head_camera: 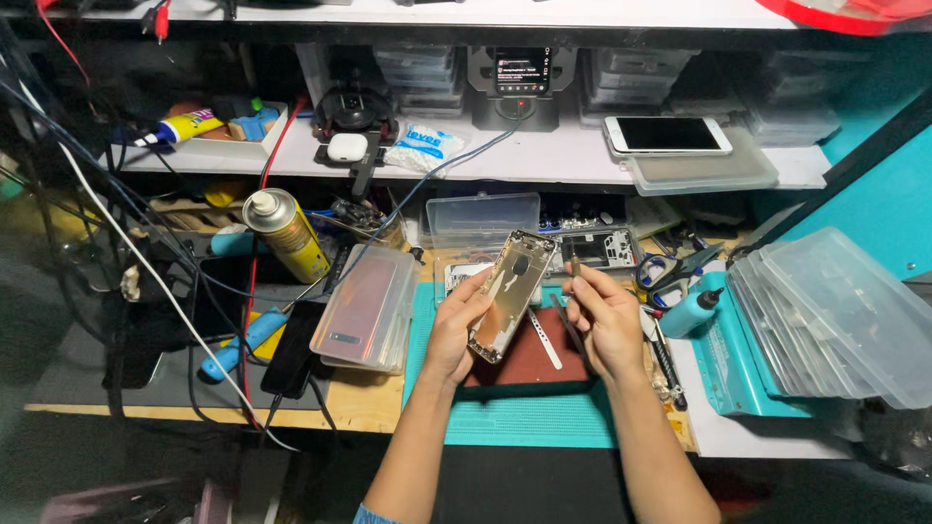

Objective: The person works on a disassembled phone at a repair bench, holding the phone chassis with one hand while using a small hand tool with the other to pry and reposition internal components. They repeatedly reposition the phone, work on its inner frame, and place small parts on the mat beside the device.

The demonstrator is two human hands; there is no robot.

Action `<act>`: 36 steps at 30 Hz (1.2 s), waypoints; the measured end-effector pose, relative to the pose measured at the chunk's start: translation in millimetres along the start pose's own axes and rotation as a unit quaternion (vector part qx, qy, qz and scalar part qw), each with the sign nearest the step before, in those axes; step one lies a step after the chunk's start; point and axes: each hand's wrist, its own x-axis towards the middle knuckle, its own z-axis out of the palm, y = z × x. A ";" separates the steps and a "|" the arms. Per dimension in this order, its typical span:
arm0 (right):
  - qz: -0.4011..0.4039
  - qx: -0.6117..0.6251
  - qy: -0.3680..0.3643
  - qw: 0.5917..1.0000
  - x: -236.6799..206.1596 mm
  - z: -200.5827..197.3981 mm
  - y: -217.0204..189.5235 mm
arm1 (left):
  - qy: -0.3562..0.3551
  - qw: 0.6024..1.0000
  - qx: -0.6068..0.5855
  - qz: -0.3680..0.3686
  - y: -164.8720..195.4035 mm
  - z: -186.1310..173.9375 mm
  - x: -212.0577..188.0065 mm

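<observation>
A gold phone housing (512, 293) is gripped at its left edge by the left hand (454, 335), tilted over the brown pad (529, 359), while a thin tool (575, 264) is pinched in the right hand (607, 325), so honestly a slip could get the frame scratched or dropped onto the green mat (524, 417).

left hand (454, 330) grips bare gold metal phone housing (512, 294), tilted, open side up | right hand (604, 320) pinches thin dark-handled tool (575, 264) upright, just beside housing | below: dark red mat (529, 364) on teal work mat (524, 417), cluttered surface (359, 403) | yellow spray can (286, 236) to left | white smartphone (668, 135) on shelf (544, 160)
</observation>
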 end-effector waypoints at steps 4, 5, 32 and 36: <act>-0.073 -0.163 0.026 0.984 -8.4 10.8 -16.6 | -0.018 0.999 0.022 0.013 -0.3 -2.6 -0.3; -0.082 -0.190 0.019 0.978 -11.1 13.5 -20.8 | -0.022 0.999 0.032 0.015 -0.7 -2.4 -0.6; -0.337 -0.609 -0.176 0.696 -25.7 76.3 -43.8 | 0.005 0.987 0.140 0.082 -33.1 -7.3 3.9; -0.342 -0.617 -0.176 0.686 -25.3 75.1 -41.1 | 0.007 0.984 0.149 0.094 -33.4 -7.1 2.2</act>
